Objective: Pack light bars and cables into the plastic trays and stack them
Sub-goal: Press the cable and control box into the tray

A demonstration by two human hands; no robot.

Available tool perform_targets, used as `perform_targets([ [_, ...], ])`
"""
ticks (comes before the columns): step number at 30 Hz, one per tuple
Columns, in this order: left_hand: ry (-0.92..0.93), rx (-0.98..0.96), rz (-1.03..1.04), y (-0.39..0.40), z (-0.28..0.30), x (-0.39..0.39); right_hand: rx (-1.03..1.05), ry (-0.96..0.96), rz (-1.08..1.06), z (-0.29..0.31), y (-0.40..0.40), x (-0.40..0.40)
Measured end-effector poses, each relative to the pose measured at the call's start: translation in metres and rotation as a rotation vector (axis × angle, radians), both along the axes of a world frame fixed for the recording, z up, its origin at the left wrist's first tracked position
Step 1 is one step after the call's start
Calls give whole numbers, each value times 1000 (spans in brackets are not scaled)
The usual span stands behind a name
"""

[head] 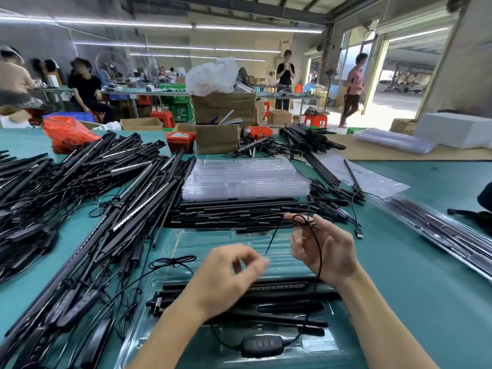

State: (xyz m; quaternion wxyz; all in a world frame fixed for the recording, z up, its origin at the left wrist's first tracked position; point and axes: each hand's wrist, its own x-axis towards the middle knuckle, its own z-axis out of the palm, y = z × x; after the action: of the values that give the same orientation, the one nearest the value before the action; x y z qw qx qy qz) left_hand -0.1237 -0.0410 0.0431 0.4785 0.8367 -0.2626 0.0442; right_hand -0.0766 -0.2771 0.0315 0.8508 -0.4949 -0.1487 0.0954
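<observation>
A person's two bare hands work over a teal table in a busy workshop. The right hand is raised, palm turned inward, fingers loosely curled, with a thin black cable looped over its fingers and trailing down past the wrist. The left hand sits just beside it, lower and nearer the body, thumb and fingertips drawn together as if pinching the cable's end; motion blur makes it impossible to tell whether it actually holds anything.

Directly under both hands lies an open clear plastic tray. Black light bars already rest in its slots beneath the wrists, and a small black controller with buttons lies in the tray's nearest edge, close to the body. Beyond the fingertips are loose black bars, then a stack of empty clear trays. Well out to the left of the left hand spreads a large heap of unpacked bars and cables.

The step appears to be coiling the cable for this tray. Next, the coil likely needs tucking into a free compartment without snagging the bars.
</observation>
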Motion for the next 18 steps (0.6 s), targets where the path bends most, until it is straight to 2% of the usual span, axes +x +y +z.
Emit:
perform_targets([
  [3,33,-290,153,-9,1,15,-128,-59,-47,6,8,-3],
  [7,-5,-269,92,-18,-8,21,-282,-139,-5,13,23,-8],
  [10,-22,-268,83,-16,-15,21,-320,-146,18,11,27,-9],
  [18,81,-373,76,-12,-16,21,-420,-172,-75,5,29,-11],
])
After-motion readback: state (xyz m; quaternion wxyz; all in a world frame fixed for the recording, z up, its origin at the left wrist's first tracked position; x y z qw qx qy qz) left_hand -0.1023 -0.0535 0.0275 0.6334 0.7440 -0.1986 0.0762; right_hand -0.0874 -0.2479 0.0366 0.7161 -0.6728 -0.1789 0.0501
